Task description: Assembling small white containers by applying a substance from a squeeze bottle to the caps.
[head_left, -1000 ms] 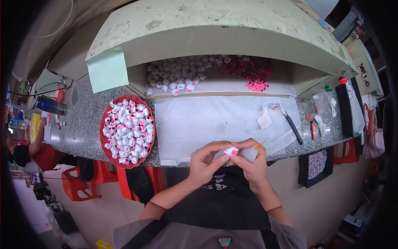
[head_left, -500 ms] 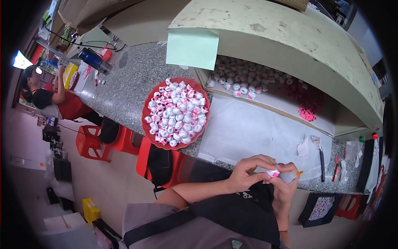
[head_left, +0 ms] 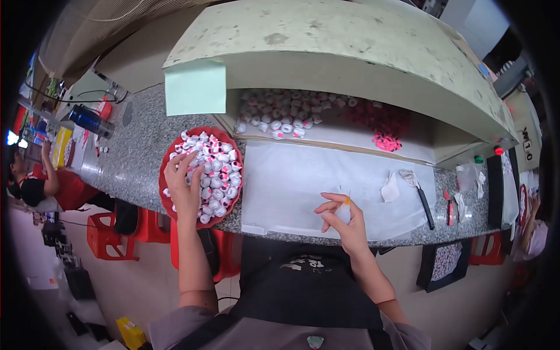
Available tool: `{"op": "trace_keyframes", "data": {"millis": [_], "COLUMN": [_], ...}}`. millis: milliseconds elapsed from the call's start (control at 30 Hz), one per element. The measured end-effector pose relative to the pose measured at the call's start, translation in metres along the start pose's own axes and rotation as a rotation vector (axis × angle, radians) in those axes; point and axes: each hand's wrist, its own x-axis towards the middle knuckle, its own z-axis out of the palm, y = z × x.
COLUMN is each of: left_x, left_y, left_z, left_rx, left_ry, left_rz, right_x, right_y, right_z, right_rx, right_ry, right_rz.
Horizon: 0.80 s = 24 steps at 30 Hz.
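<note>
My left hand (head_left: 184,182) is over the red scalloped bowl (head_left: 164,189), fingers apart and bent down onto the heap of small round white pieces (head_left: 223,175) with pink and black marks. No piece shows clearly in its grip. Above the white sheet (head_left: 280,186) on the bench, my right hand (head_left: 352,228) holds a small translucent squeeze bottle (head_left: 343,214) in its palm. The bottle's yellow needle tip (head_left: 347,200) points up and away from me, while the index finger and thumb stretch out to the left.
Inside the low pale shelf (head_left: 350,70) lie white pieces (head_left: 286,111) and bright pink pieces (head_left: 386,140). Crumpled tissue (head_left: 390,188), a black-handled tool (head_left: 426,209) and a red cutter (head_left: 450,210) lie on the right. A co-worker (head_left: 44,181) sits far left.
My left hand has moved left from the right hand to the bowl; the white-and-pink piece is no longer between my hands. The right hand keeps the bottle. The view has shifted.
</note>
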Motion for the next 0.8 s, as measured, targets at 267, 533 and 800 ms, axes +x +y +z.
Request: {"op": "trace_keyframes", "data": {"millis": [267, 533, 800], "left_x": [0.043, 0.054, -0.008], "left_y": [0.146, 0.144, 0.183], "left_z": [0.130, 0.209, 0.116], "left_rx": [-0.380, -0.025, -1.286], "left_ry": [-0.226, -0.198, -0.680], "left_rz": [0.353, 0.456, -0.213], "right_x": [-0.038, -0.067, -0.054], "right_y": [-0.008, -0.003, -0.019], "right_z": [-0.042, -0.061, -0.059], "right_rx": [0.156, 0.065, 0.121], "right_ry": [0.276, 0.378, 0.477], "right_rz": [-0.079, -0.128, -0.290]}}
